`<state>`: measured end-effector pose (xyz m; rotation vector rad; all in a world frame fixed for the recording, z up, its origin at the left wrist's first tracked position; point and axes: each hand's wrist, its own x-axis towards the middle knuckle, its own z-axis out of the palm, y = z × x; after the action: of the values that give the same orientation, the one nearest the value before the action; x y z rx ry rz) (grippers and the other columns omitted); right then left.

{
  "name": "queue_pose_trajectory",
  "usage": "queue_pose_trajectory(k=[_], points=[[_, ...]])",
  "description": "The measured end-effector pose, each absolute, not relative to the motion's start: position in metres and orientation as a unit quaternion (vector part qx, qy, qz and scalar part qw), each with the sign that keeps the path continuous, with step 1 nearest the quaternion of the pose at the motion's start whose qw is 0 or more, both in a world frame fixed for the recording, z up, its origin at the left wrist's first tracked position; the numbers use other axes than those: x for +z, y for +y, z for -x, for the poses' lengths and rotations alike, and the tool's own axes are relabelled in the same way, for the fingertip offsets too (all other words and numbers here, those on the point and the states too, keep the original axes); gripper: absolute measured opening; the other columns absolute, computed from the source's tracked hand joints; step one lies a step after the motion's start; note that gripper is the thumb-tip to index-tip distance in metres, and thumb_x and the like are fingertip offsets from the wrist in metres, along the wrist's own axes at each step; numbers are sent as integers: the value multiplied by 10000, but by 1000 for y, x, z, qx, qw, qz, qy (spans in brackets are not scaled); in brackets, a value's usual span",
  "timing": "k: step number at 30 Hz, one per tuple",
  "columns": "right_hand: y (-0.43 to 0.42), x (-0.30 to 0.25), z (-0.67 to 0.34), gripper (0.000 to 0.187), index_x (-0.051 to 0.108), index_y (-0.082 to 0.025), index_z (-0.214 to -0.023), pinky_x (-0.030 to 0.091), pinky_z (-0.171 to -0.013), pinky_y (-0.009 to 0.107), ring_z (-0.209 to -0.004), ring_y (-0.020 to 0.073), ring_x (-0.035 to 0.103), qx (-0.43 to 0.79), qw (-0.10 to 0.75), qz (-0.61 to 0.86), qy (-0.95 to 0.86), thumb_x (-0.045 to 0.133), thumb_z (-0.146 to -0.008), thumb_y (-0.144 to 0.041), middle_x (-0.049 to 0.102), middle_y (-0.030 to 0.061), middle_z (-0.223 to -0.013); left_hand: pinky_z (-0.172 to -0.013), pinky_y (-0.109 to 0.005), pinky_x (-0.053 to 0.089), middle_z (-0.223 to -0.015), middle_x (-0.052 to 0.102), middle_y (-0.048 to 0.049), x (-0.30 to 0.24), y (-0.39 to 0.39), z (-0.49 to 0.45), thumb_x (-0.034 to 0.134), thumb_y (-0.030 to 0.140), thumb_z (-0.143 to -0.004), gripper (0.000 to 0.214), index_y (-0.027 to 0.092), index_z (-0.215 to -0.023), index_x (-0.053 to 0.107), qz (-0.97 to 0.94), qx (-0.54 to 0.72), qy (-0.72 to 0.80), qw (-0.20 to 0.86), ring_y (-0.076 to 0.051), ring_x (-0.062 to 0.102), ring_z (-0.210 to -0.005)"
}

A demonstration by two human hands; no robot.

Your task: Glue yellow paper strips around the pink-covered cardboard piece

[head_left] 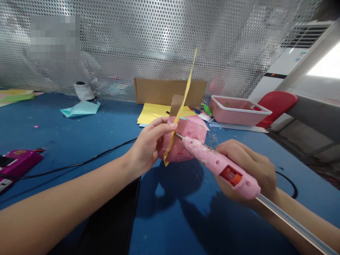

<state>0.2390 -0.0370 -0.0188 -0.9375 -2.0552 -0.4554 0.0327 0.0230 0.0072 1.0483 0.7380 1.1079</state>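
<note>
In my right hand is a pink hot glue gun, its metal nozzle pointing left and a clear glue stick sticking out of its back end. My left hand pinches a long yellow paper strip against a pink paper piece with a rounded shape. A brown cardboard tab rises behind the pink piece. The nozzle tip meets the strip's edge just below my left thumb; whether glue is coming out is too small to tell. Both hands are above the table.
A blue table carries a black mat, yellow paper sheets, a cardboard panel and a pink basket. Light blue folded paper lies at left. A black cable runs from a purple power strip.
</note>
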Motion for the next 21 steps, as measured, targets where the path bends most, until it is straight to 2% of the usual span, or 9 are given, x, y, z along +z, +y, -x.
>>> queue_pose_trajectory(k=[7, 12, 17, 21], points=[[-38, -19, -240, 145, 457, -210, -725, 357, -499, 222, -553, 93, 468, -214, 396, 380, -808, 569, -808, -168, 519, -24, -659, -361, -190, 354, -539, 477, 52, 7, 23, -33, 641, 257, -713, 99, 194, -767, 589, -469, 488, 324, 661, -69, 380, -370], [-39, -15, -239, 137, 449, -210, -722, 335, -483, 219, -524, 85, 395, -204, 401, 374, -811, 547, -800, -156, 479, -35, -636, -372, -186, 359, -582, 527, 43, 8, 22, -34, 641, 252, -705, 118, 189, -795, 600, -464, 500, 315, 659, -71, 439, -397], [-40, -12, -237, 148, 452, -197, -693, 293, -473, 206, -517, 69, 337, -204, 396, 376, -812, 547, -792, -143, 438, -47, -612, -336, -183, 317, -533, 491, 53, 10, 22, -34, 625, 247, -714, 108, 193, -801, 590, -458, 502, 322, 659, -78, 422, -376], [-41, -12, -236, 151, 439, -200, -686, 288, -476, 203, -515, 70, 325, -210, 392, 382, -810, 531, -789, -138, 424, -50, -601, -347, -184, 354, -558, 516, 45, 10, 22, -34, 631, 243, -705, 116, 187, -798, 586, -455, 507, 314, 662, -89, 469, -411]])
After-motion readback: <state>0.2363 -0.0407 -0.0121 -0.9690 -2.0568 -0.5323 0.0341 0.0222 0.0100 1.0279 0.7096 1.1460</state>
